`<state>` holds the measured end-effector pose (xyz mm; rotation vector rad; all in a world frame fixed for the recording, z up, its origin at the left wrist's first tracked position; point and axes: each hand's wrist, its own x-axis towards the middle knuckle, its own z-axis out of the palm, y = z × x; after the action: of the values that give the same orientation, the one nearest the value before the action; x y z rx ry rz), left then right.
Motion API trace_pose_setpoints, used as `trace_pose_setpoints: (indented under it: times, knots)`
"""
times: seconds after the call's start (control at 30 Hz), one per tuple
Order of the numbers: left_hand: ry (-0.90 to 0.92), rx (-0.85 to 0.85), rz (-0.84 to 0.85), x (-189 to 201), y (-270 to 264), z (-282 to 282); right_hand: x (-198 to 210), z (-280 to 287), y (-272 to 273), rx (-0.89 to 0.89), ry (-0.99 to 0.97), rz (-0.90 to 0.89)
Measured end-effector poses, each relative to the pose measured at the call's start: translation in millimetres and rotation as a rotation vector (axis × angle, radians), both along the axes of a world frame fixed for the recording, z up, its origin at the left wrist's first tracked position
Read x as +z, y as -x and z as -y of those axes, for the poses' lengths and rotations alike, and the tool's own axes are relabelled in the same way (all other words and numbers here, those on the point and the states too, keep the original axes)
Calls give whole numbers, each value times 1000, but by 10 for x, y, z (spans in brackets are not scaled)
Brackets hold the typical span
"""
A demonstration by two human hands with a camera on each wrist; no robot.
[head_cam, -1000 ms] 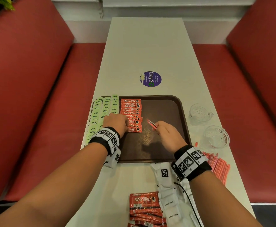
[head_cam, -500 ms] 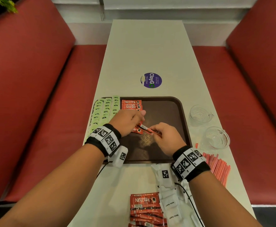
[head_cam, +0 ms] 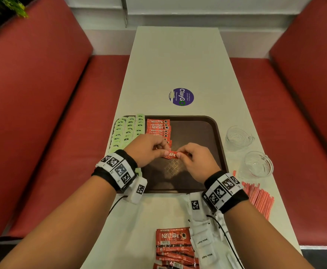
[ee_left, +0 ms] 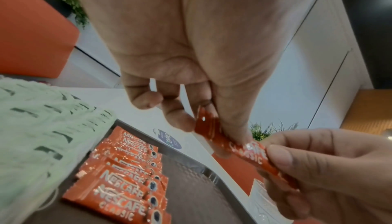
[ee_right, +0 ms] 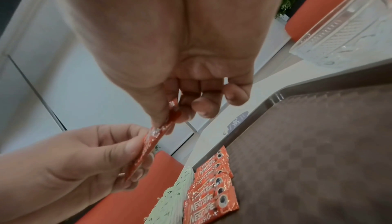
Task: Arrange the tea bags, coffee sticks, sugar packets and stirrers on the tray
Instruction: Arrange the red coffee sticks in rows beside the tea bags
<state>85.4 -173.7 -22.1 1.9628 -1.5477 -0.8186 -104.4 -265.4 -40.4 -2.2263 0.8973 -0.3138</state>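
- The left hand (head_cam: 149, 150) has come off the coffee row (head_cam: 158, 129) and now pinches one coffee stick (head_cam: 171, 154) with the right hand (head_cam: 194, 162).
- Held just above the tray (head_cam: 220, 150), it likely joins the row's near end next.

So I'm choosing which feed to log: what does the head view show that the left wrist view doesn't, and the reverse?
Only the head view shows the sugar packets, stirrers, spare coffee sticks and two glass cups off the tray. Only the left wrist view shows the left hand's fingers from beneath. Both show the left hand and right hand pinching one coffee stick.
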Motion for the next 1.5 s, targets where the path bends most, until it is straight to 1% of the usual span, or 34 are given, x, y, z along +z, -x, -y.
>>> trace_pose_setpoints:
  times: [0.1, 0.17, 0.23, 0.3, 0.43, 0.53, 0.6, 0.67, 0.8, 0.87, 0.97, 1.13, 1.23, 1.37, 1.43, 1.5]
  knots:
    - [-51, -37, 89, -23, -38, 3, 14, -33, 2, -10, -26, -17]
    - [-58, 14, 166, -76, -75, 35, 22, -46, 26, -56, -78, 3]
    - [-78, 104, 248, -148, -138, 77, 12, -57, 77, -63, -101, -22]
    - [-156, 139, 337, -233, -190, 123, -21, -89, 161, -35, -88, -83]
    - [-333, 83, 438, -429, -175, 178, -63, -227, 353, 44, -86, -160]
    - [-378, 74, 546, -536, -128, 207, -77, -362, 483, 137, -46, -226]
    - [-376, 75, 627, -568, -112, 233, -94, -448, 577, 177, -31, -248]
    - [-367, 78, 673, -577, -104, 254, -112, -529, 667, 216, -1, -274]
    - [-319, 70, 649, -573, -70, 271, -141, -698, 807, 309, 57, -380]
    - [-306, 23, 605, -581, -19, 266, -174, -804, 854, 357, 78, -439]
    - [-329, -37, 624, -582, 63, 239, -221, -982, 899, 432, 171, -538]
    - [-330, -11, 627, -536, 107, 169, -233, -1244, 950, 523, 304, -612]
    - [-274, 21, 603, -494, 171, 41, -244, -1389, 945, 573, 337, -691]
    - [-248, -1, 567, -460, 306, -214, -369, -1474, 956, 673, 385, -872]
    - [-235, -16, 556, -447, 372, -357, -450, -1487, 952, 687, 421, -894]
    - [-221, -26, 531, -431, 427, -498, -503, -1482, 912, 675, 419, -879]
